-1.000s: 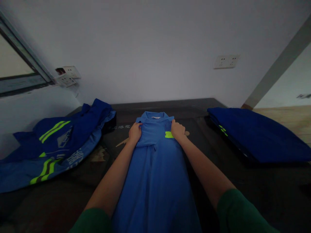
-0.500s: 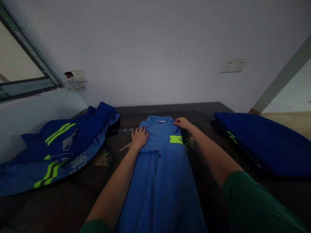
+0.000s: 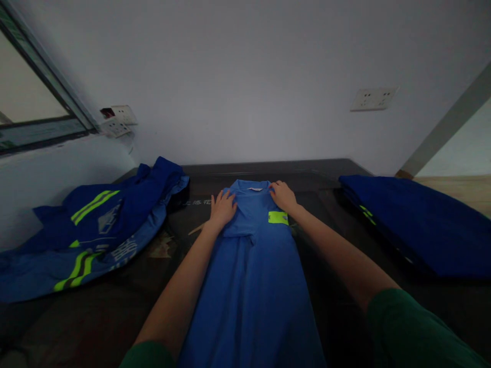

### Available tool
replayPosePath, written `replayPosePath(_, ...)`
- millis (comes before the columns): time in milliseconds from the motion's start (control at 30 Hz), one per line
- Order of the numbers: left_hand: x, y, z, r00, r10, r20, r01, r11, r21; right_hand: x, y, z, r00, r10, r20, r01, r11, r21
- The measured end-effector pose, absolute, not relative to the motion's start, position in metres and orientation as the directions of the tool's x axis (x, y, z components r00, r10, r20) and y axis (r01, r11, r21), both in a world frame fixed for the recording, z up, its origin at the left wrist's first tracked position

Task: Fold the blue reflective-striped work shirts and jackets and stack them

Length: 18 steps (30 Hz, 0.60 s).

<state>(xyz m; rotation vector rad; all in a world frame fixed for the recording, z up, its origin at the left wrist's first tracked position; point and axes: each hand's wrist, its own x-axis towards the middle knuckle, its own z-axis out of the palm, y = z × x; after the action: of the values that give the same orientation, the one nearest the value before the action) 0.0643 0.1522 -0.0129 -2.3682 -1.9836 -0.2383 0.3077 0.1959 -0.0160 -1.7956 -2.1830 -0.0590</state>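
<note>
A light blue work garment [image 3: 264, 266] lies lengthwise before me, its collar toward the wall and a yellow-green reflective patch [image 3: 278, 217] near its right shoulder. Its sides are folded inward over the body. My left hand [image 3: 223, 208] rests on the garment's left shoulder, open with fingers apart. On the opposite shoulder, beside the collar, lies my right hand [image 3: 284, 197]; its fingers are loosely stretched over the cloth, and I see nothing gripped.
A crumpled blue garment [image 3: 95, 209] with reflective stripes lies at the left. At the right is a folded dark blue stack [image 3: 414, 220]. Everything lies on a dark table [image 3: 245, 169] against a white wall, with sockets [image 3: 374, 99] above.
My right hand has shifted from the outer shoulder edge inward to beside the collar, its pinch loosened. My left hand has moved slightly up toward the collar.
</note>
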Motion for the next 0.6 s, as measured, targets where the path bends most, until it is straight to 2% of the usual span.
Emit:
replayPosePath(167,0.078,0.145,-0.023,0.223,0.975,0.005,0.967,-0.222,0.123,0.276,0.184,-0.035,-0.248,0.956,0.157,0.95,0.272,-0.152)
replayPosePath(333,0.074,0.147,-0.031,0.21,0.978,-0.006,0.973,-0.208,0.098,0.277,0.181,-0.04,-0.235,0.965,0.113,0.957,0.251,-0.149)
replayPosePath(500,0.069,0.151,-0.029,0.189,0.982,-0.02,0.978,-0.186,0.099,0.275,0.17,-0.02,-0.227,0.966,0.126,0.957,0.245,-0.153)
replayPosePath(600,0.069,0.15,-0.028,0.188,0.982,-0.022,0.977,-0.184,0.106,0.261,0.139,-0.011,-0.286,0.941,0.179,0.931,0.317,-0.18)
